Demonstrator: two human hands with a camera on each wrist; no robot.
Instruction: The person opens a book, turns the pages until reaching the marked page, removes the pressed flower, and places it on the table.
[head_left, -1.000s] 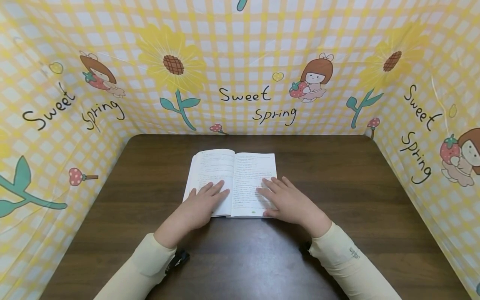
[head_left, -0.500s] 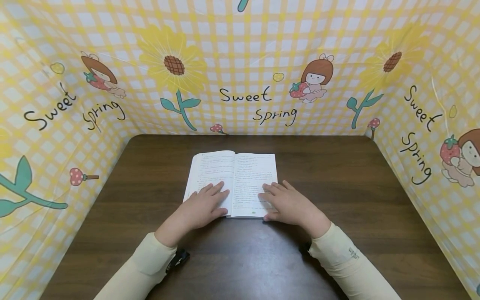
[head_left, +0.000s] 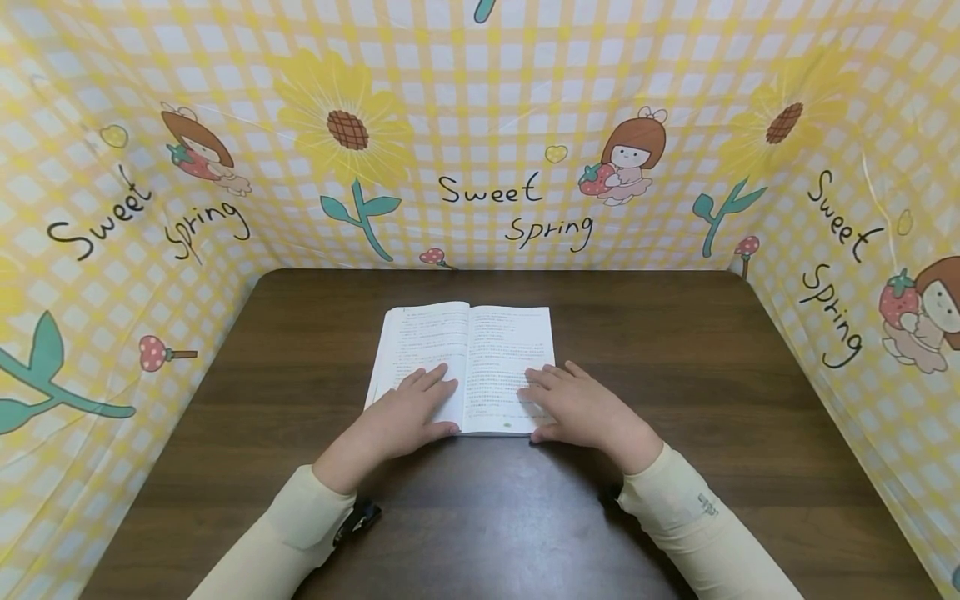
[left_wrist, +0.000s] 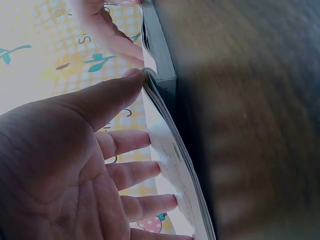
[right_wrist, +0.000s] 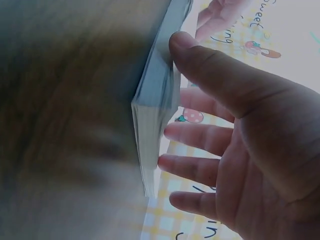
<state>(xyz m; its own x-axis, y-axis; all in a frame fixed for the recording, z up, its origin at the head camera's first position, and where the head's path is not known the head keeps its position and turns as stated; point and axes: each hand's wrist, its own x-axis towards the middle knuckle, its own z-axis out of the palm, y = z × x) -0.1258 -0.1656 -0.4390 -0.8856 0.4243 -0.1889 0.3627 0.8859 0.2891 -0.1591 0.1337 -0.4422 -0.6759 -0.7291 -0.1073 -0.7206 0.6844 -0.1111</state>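
Note:
An open book [head_left: 502, 350] lies on the dark wooden table, its printed pages facing up. My left hand [head_left: 401, 417] rests on the lower part of the left page, fingers spread and thumb at the bottom edge near the spine. On the right page's lower outer corner rests my right hand [head_left: 581, 408], its thumb at the bottom edge. In the left wrist view the fingertips [left_wrist: 167, 200] touch the page. The right wrist view shows the book's thick page block [right_wrist: 150, 125], with the right thumb at its lower edge and straight fingers over the page.
The brown table [head_left: 637, 317] surrounds the book on all sides. Yellow checked cloth [head_left: 480, 100] with printed flowers and words hangs along the back and both sides. A black strap [head_left: 358, 518] shows beneath the left sleeve.
My left thumb has moved out to the book's bottom edge near the spine. The lifted-looking left page now lies slightly flatter. My right hand has shifted only a little downward.

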